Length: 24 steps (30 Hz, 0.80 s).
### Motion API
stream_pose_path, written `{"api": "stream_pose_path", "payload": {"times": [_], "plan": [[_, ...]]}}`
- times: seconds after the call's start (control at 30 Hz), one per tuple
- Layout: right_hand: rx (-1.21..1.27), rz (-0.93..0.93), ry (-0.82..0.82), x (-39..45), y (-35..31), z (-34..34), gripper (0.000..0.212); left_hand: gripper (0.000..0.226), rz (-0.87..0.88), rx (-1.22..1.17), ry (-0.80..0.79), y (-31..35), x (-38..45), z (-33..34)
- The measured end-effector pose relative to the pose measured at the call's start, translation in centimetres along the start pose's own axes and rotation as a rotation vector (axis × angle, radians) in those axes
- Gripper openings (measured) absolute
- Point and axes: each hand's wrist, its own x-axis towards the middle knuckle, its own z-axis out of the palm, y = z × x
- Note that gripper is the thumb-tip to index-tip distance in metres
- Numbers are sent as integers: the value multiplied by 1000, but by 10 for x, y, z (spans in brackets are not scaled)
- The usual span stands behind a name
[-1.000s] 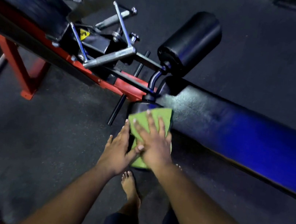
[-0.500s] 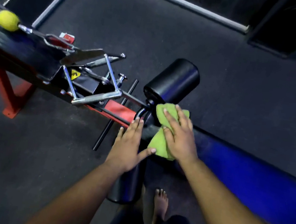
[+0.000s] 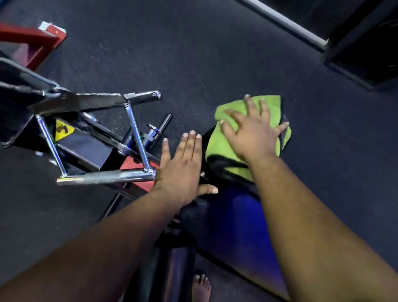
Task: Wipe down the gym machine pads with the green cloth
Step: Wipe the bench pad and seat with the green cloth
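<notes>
Bare foot [image 3: 200, 290]: nearest the viewer, flat on the dark floor just beside the lower roller pad.
Lower roller pad [image 3: 172, 271]: black cylinder standing between the two forearms; no cloth on it at this moment.
Blue bench pad [image 3: 238, 224]: long upholstered surface running off to the right under the right forearm, glossy under the light.
Left hand [image 3: 181, 166]: fingers straight and close together, thumb out to the side, palm down; it lies over the junction of the chrome handle and the pad support. Whether it bears weight there cannot be told.
Chrome handle [image 3: 101, 177]: bright bar frame on the red-and-black machine frame, left of the left hand, with a yellow warning sticker [image 3: 62, 130] behind it.
Right hand [image 3: 254, 130]: fingers spread wide, palm pressing flat on the green cloth.
Green cloth [image 3: 221, 151]: draped over the upper roller pad, covering most of its top; hanging down the near side.
Upper roller pad [image 3: 219, 165]: black, almost wholly hidden by the cloth; only dark edges show.
Step in hand: wiping the upper roller, judged from the flat palm on the draped cloth.
Next move calls for: steady pressure while sliding the cloth round the curve, since a roller may turn under the hand; the left hand looks placed to brace.
Floor [image 3: 157, 41]: dark rubber matting, pale border strip beyond.
</notes>
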Motion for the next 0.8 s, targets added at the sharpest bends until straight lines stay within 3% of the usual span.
{"api": "stream_pose_path", "payload": {"times": [0.1,0.27,0.37,0.53,0.7,0.8], "plan": [[136,158,36,-7,-10,4,50,132,28,-3,-33,-3,0,1],[292,108,16,-96,-25,34,58,110,58,68,-101,-5,-1,-1],[257,101,35,-52,-7,22,49,121,42,76,-87,-3,0,-1],[217,240,87,17,-1,3,43,129,15,126,-72,-1,1,3],[367,125,144,-85,-20,45,52,114,6,176,-89,2,2,1],[435,85,171,-76,1,51,48,126,-27,195,-111,4,2,1]]}}
